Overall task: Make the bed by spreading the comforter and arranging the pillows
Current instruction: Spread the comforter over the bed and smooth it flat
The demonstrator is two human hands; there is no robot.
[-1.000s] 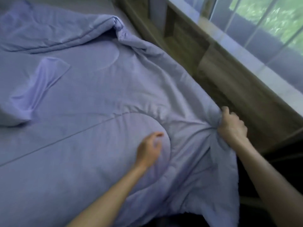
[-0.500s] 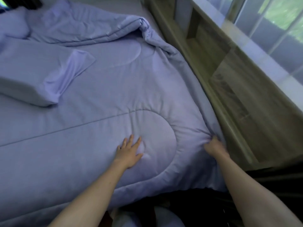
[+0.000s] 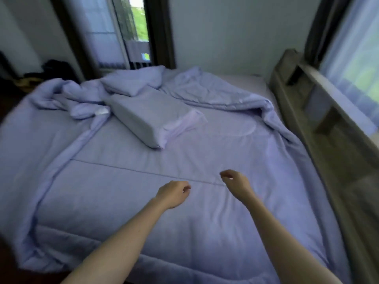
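Bed (image 3: 249,81) by 2 windows has 1 purple comforter (image 3: 114,201) spread flat near us & bunched at the back, 2 pillows on top, flat pillow (image 3: 143,117) & puffy pillow (image 3: 131,84), w/ left hand (image 3: 173,194) & right hand (image 3: 236,183) above it, fingers loose, holding nothing.

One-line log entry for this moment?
comforter: near end flat, far end bunched | pillow: atop comforter | left hand: empty | right hand: empty

Wooden headboard (image 3: 336,144), window (image 3: 133,27), dark clothes (image 3: 53,67)
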